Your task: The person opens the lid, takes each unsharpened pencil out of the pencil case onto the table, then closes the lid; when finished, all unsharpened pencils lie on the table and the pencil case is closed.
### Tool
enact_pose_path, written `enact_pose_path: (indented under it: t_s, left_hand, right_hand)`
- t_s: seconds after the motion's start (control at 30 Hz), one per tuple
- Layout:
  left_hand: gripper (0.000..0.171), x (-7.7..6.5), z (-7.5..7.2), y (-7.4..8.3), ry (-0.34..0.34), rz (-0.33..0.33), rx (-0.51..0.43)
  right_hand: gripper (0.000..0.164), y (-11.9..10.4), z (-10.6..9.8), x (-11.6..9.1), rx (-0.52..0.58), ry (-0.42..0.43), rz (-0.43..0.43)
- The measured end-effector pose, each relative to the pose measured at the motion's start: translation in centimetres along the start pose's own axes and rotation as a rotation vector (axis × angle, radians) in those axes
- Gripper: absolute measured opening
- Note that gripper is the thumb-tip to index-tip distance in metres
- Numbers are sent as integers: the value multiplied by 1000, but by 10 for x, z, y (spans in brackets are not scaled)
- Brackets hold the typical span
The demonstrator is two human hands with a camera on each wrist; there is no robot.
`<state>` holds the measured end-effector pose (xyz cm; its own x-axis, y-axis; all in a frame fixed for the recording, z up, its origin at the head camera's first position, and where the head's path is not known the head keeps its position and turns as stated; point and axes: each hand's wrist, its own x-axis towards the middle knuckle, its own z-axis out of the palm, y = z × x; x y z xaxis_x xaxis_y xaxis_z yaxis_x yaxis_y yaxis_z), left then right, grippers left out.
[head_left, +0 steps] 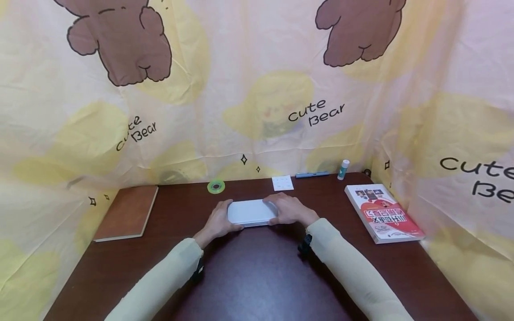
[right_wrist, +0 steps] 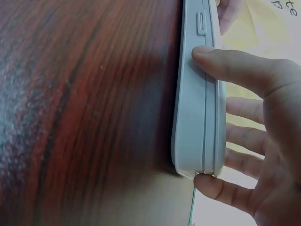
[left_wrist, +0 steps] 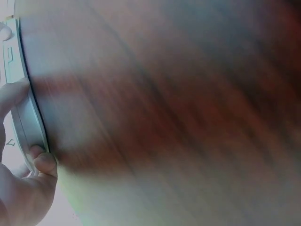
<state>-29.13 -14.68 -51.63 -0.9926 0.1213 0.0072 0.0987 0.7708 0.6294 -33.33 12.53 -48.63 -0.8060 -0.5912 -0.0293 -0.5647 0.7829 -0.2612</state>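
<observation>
A flat white plastic case (head_left: 252, 212) with rounded corners lies near the middle of the table, between both hands. Its side, in the right wrist view, has a seam along it and a small latch (right_wrist: 201, 22). My left hand (head_left: 218, 221) holds the left end, its thumb at the near side. At the right end, my right hand (head_left: 290, 208) grips the case, with its thumb (right_wrist: 211, 56) pressed on the near side and a fingertip at the corner. The other right fingers are partly hidden behind the case in that view.
A brown notebook (head_left: 129, 211) lies at the left, a red-and-white book (head_left: 383, 214) at the right. Along the back stand or lie a green tape roll (head_left: 216, 187), a white paper square (head_left: 283, 183), a blue pen (head_left: 312, 174) and a glue stick (head_left: 343, 170). Patterned curtain (head_left: 241, 111) surrounds the table.
</observation>
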Motion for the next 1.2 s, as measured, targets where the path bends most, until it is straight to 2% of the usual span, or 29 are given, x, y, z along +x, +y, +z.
enact_pose_path:
  t_s: [0.2, 0.5, 0.87, 1.2]
  left_hand:
    - [103, 0, -2, 1, 10, 21, 7]
    - [104, -1, -3, 2, -4, -7, 8]
    - [104, 0, -3, 4, 5, 15, 16]
    - [106, 0, -2, -3, -21, 16, -14]
  right_hand:
    - [78, 1, -1, 0, -26, 1, -4]
    - [77, 0, -4, 0, -20, -15, -6]
    - [77, 2, -7, 1, -13, -40, -6]
    - [80, 0, 2, 0, 11, -3, 28]
